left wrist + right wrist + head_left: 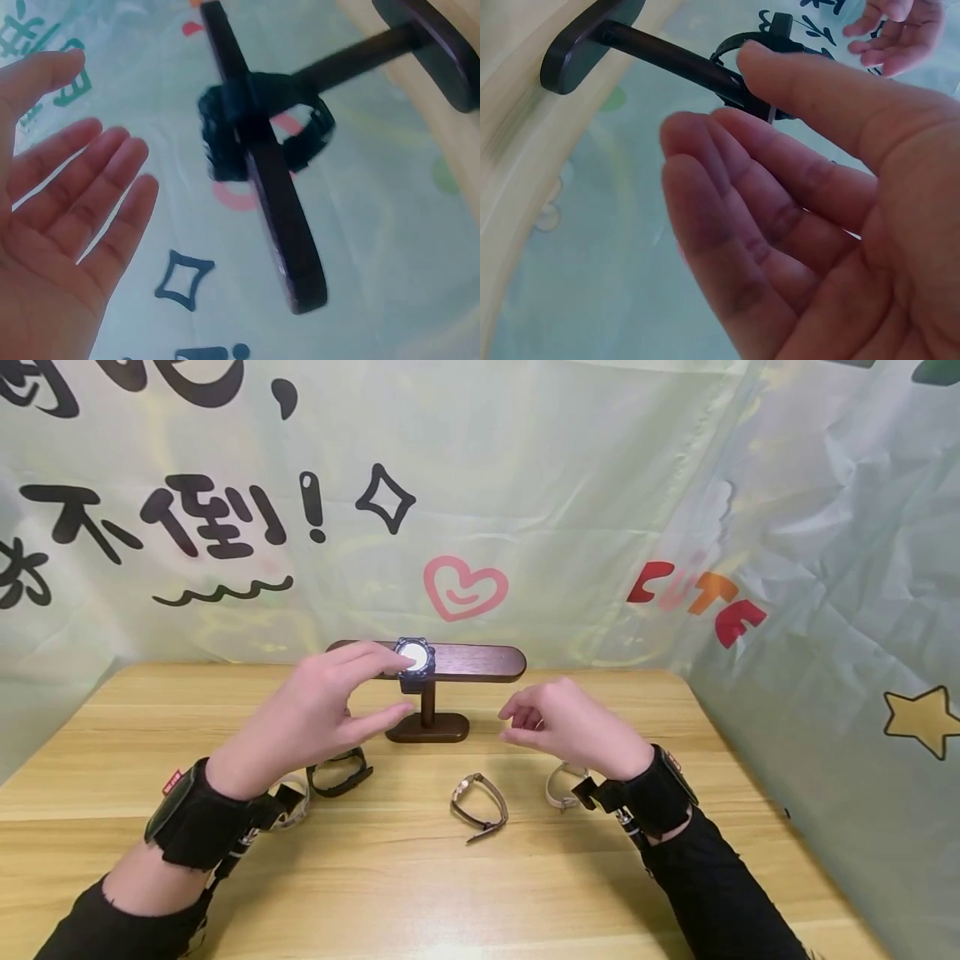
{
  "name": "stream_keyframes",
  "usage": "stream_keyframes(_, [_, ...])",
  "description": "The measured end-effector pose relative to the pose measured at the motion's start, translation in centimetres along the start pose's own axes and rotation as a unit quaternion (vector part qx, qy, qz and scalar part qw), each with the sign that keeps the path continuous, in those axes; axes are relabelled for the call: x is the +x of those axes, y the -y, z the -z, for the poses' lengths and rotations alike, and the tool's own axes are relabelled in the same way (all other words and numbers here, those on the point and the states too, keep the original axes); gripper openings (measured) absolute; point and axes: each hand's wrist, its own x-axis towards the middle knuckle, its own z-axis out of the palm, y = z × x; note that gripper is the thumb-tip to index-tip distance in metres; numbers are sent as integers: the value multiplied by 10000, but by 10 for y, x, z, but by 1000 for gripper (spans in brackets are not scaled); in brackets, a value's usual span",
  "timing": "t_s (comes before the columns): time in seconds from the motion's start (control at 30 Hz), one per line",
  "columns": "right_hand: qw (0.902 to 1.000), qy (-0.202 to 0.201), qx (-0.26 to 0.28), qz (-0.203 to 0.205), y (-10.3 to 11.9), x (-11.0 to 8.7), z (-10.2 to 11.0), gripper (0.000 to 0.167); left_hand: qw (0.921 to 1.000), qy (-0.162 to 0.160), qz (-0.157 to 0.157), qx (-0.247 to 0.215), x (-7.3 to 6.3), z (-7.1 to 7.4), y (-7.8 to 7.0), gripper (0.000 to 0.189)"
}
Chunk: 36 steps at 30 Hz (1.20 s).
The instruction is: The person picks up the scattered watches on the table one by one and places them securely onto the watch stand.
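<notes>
A dark watch [424,652] with a brightly lit face is strapped around the bar of a brown wooden watch stand [480,662], left of the bar's middle. In the head view my left hand [318,702] is at the stand's left, its fingertips overlapping the watch. The left wrist view shows that hand [67,225] with fingers extended and nothing in them, apart from the watch [221,142]. To the right of the stand's post, my right hand [573,722] hovers over the table with loosely bent fingers, holding nothing; its palm [832,285] shows in the right wrist view.
On the wooden table [360,893] lie a black watch [341,789] and a light-strapped one [300,806], partly hidden by the left wrist gear. A slim brown-strapped watch [495,806] lies in the middle, a pale-strapped one [555,789] under the right wrist. A printed cloth [570,527] hangs behind.
</notes>
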Motion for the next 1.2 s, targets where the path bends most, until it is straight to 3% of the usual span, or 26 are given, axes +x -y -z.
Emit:
stream_keyframes(0.2, [9991, 368, -54, 204, -1, 2, -8, 14, 9987, 348, -338, -169, 0, -7, -17, 36])
stream_keyframes(0.37, [9981, 565, -129, 231, -2, 5, -15, 17, 9950, 771, -536, -343, -3, -21, -26, 30])
stream_keyframes(0.5, [9967, 718, -268, 259, -2, 7, -21, 18, 9928, 933, -667, -351, -7, -33, -30, 27])
stream_keyframes(0.73, [9936, 953, -517, 313, -1, 10, -31, 13, 9898, 1270, -542, -345, -12, -47, -36, 23])
stream_keyframes(1.2, [9918, 1198, -367, 269, 2, 14, -48, 9, 9789, 1889, -338, -707, -21, -66, -34, 13])
